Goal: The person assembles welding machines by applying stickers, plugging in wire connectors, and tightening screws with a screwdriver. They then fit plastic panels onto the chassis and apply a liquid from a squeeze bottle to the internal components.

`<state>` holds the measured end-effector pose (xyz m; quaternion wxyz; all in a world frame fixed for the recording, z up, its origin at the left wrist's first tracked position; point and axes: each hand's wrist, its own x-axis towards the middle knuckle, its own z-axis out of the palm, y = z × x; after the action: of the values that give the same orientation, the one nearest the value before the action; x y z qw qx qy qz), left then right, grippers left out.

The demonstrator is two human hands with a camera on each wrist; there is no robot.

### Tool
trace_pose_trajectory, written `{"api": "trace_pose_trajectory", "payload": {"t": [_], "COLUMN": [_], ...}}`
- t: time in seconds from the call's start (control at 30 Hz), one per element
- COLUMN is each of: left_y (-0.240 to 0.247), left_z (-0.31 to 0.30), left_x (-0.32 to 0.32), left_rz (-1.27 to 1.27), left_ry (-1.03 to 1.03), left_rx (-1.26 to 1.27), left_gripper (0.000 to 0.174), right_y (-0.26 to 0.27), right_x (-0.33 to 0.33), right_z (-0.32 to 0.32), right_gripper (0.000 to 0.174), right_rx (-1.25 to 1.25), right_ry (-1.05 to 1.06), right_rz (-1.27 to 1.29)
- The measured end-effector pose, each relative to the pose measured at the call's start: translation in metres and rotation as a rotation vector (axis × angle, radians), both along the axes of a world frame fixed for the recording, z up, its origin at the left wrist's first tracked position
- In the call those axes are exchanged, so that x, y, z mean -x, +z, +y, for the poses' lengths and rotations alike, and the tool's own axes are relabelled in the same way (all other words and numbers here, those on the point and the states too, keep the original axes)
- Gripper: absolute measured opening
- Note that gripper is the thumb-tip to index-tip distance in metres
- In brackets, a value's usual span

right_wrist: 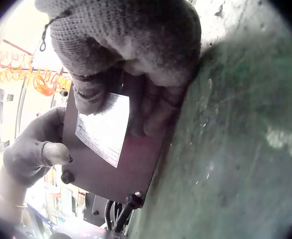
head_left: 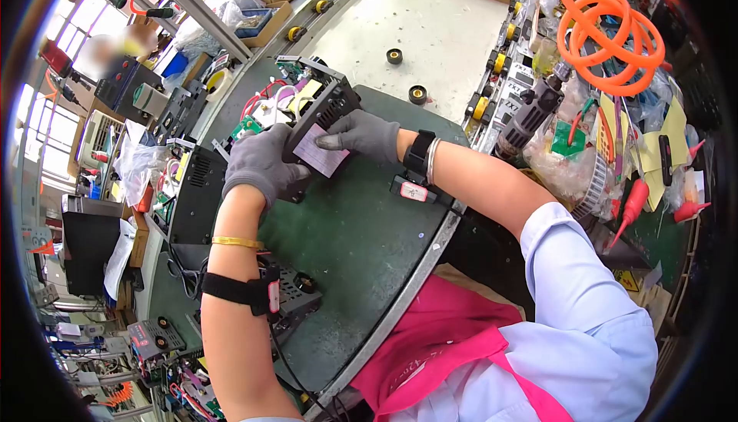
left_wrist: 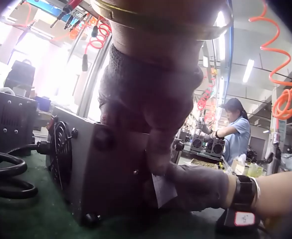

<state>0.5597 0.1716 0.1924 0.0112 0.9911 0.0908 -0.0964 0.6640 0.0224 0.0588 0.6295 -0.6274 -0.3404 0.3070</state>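
A black metal machine housing (head_left: 335, 104) is tipped on the green bench, its open side with wires and boards facing away. My gloved left hand (head_left: 261, 162) grips the housing's near left edge; in the right wrist view the left thumb (right_wrist: 56, 153) lies by the edge of the flat plate (right_wrist: 103, 181). A white printed paper label (head_left: 321, 151) lies over that plate. Its upper edge is pinched by my gloved right hand (head_left: 363, 136), with the thumb on the printed face. In the left wrist view the housing (left_wrist: 111, 174) shows a round fan grille on one end.
More dark housings (head_left: 194, 195) with wiring stand to the left. A black chassis (head_left: 296, 303) sits beside the left forearm. Two small black rollers (head_left: 417, 94) lie on the pale surface ahead. A power screwdriver (head_left: 530, 118) and coiled orange hose (head_left: 615, 38) are at right. Another person (left_wrist: 235, 130) works beyond.
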Motion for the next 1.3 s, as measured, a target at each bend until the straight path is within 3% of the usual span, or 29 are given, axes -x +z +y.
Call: {"api": "trace_pose_trajectory", "payload": {"t": [0.63, 0.83, 1.03, 1.13, 1.23, 1.3], "left_y": [-0.001, -0.006, -0.006, -0.009, -0.005, -0.003], "left_z": [0.009, 0.011, -0.017, -0.025, -0.021, -0.013], "left_x": [-0.004, -0.004, -0.007, -0.011, -0.01, -0.011], "left_rz": [0.05, -0.017, -0.054, -0.065, -0.009, 0.011], "left_ry": [-0.009, -0.056, 0.11, 0.117, 0.067, 0.04], "left_rx": [0.017, 0.031, -0.139, -0.257, -0.223, -0.177], "left_gripper": [0.055, 0.046, 0.037, 0.035, 0.031, 0.03], "right_y": [-0.015, -0.021, -0.025, 0.012, 0.037, 0.039], "right_x": [-0.004, -0.008, -0.013, -0.006, -0.008, -0.019], "right_z": [0.011, 0.015, 0.022, 0.011, -0.009, -0.016], "right_gripper": [0.036, 0.035, 0.035, 0.032, 0.032, 0.031], "right_rx": [-0.041, -0.023, -0.036, 0.338, 0.666, 0.662], "right_ry": [-0.059, -0.054, -0.082, -0.152, -0.096, 0.001], "right_rz": [0.081, 0.111, 0.078, 0.028, -0.276, -0.316]}}
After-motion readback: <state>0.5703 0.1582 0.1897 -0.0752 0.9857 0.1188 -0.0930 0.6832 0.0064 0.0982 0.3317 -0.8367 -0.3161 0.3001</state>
